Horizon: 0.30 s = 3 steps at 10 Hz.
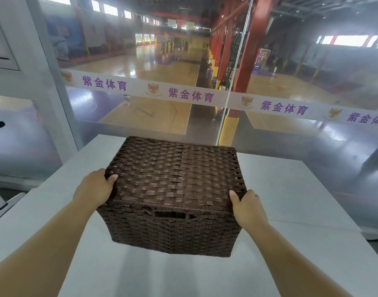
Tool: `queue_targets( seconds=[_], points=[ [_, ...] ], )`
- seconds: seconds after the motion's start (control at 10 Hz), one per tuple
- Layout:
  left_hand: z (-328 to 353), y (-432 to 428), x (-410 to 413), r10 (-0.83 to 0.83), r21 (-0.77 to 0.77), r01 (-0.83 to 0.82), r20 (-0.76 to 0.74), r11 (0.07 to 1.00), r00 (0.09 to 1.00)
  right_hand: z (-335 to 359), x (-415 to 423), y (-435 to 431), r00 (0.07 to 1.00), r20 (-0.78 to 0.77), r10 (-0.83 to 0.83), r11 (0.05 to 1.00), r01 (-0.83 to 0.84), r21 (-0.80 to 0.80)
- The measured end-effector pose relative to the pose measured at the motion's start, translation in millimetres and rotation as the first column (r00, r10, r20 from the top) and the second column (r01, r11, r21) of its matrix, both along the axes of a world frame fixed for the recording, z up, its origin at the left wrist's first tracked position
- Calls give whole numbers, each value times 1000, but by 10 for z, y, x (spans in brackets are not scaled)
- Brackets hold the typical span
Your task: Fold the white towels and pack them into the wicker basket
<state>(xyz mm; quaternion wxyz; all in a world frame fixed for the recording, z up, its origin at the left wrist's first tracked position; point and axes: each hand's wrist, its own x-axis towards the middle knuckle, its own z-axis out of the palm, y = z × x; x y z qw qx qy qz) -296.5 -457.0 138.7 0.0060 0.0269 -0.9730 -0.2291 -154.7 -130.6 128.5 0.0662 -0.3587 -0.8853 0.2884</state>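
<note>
1. The left hand (93,189) grips the near left corner of the wicker basket (173,232). Its thumb lies on top, and its other fingers go round the side, out of sight.
2. The right hand (247,207) grips the near right corner the same way, with its thumb up on the lid (175,168).
3. The basket is in the middle of the grey table (291,189), right in front of the person. Its lid is shut.
4. What could go wrong: the thumbs sit only on the lid's edge. If the hands pull up, the lid might lift alone or slip, and the basket could tip. A hard push could slide it toward the table's far edge.
5. No white towels show anywhere. They may be inside, but the shut lid hides that, so I cannot tell.
6. I also cannot tell if the basket rests flat on the table or is lifted a little.
7. Behind the table stands a glass wall (140,61) with a white strip (190,95) of purple letters. Past it, a big sports hall looks blurry, and the tiny figures there are hard to make out.
</note>
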Motion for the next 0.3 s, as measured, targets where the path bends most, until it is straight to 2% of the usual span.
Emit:
queue_targets(
  seconds=[0.1, 0.2, 0.3],
  points=[
    [11, 15, 63, 18, -1, -18, 10, 1000, 1000, 99, 28, 67, 991, 123, 55, 998, -59, 27],
    [86, 22, 148, 17, -46, -16, 21, 999, 1000, 241, 75, 142, 981, 168, 95, 992, -107, 68],
    [290, 77, 316, 14, -52, -18, -76, 999, 997, 517, 204, 225, 982, 144, 126, 972, -151, 177]
  ],
)
